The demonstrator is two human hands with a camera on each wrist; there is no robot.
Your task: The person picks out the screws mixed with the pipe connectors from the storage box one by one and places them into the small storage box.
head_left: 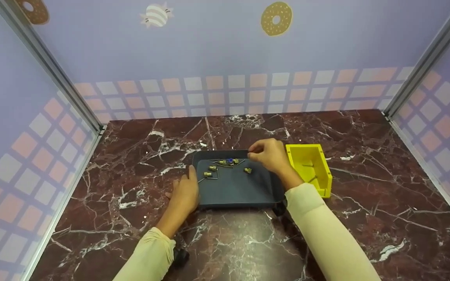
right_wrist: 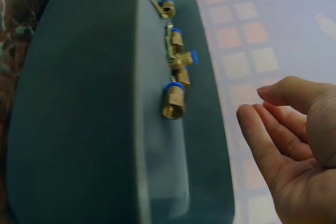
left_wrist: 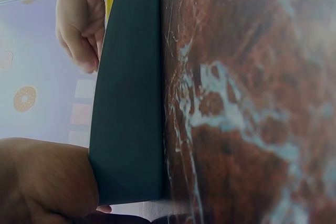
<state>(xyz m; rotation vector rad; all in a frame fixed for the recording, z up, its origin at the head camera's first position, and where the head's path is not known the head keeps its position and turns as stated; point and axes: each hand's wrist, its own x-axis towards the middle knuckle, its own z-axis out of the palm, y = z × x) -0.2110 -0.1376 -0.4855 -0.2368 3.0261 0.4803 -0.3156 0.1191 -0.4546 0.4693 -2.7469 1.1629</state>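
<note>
A dark grey tray (head_left: 234,193) lies in front of me. In its far half are several brass push-in fittings (right_wrist: 175,98) with blue collars, among thin bent metal rods (right_wrist: 156,8). My left hand (head_left: 186,191) rests at the tray's left side, one finger straight along the edge; the left wrist view shows it against the tray's outer wall (left_wrist: 128,93). Over the tray's far right corner hovers my right hand (head_left: 270,156). Its thumb and fingertips (right_wrist: 247,113) are near each other with nothing between them. One fitting (head_left: 247,170) lies apart, closest to this hand.
A yellow bin (head_left: 328,183) stands right beside the tray, just past my right wrist, with thin dark pieces inside. The marbled table (head_left: 139,156) is bounded by patterned panels (head_left: 225,50) at the back and both sides.
</note>
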